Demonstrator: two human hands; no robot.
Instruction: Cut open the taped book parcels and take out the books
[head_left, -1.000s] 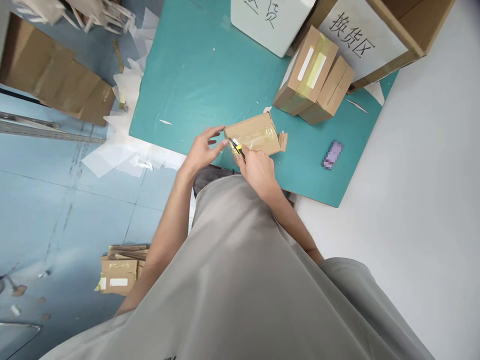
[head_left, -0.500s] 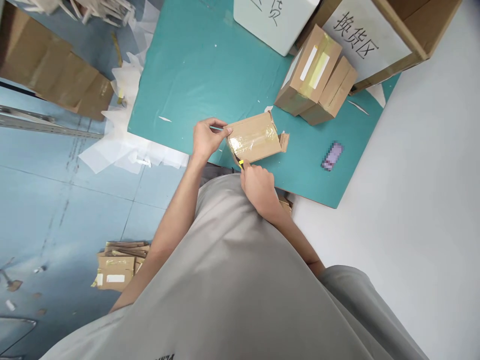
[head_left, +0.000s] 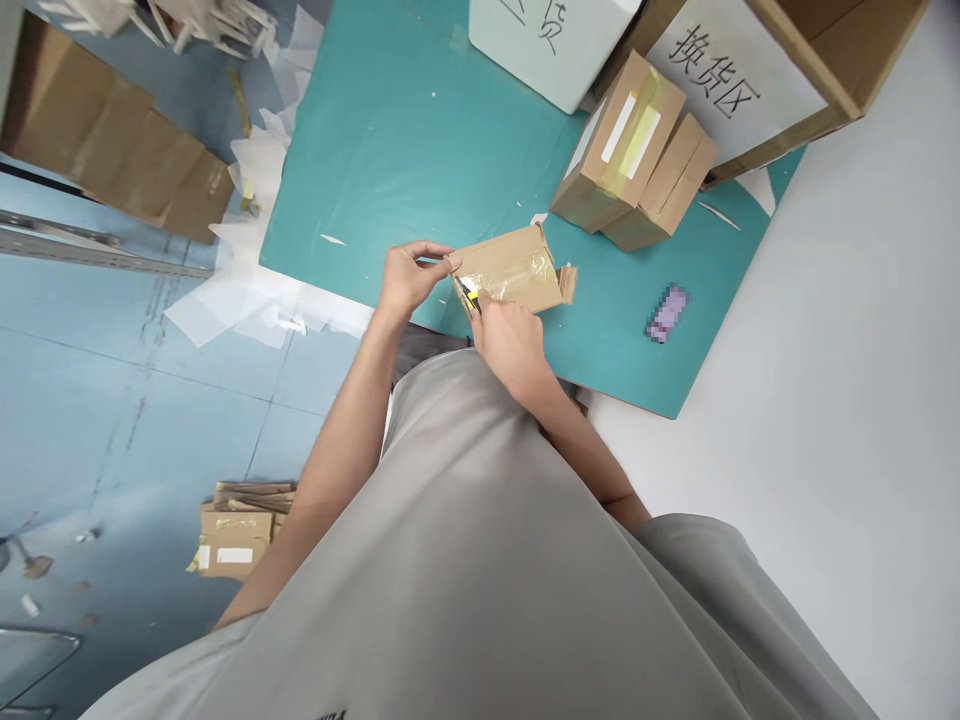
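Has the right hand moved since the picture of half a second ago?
Yes: judged against the near edge of the green table, the right hand has moved forward, farther over the table.

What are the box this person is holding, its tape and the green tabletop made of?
The box: matte cardboard, by its dull tan faces and folded edges. Its tape: probably glossy plastic film, since it glints and brown shows through. The green tabletop: smooth, faintly shiny; perhaps a vinyl or rubber covering, though that's uncertain.

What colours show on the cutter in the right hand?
The cutter shows black and yellow, best in the head view.
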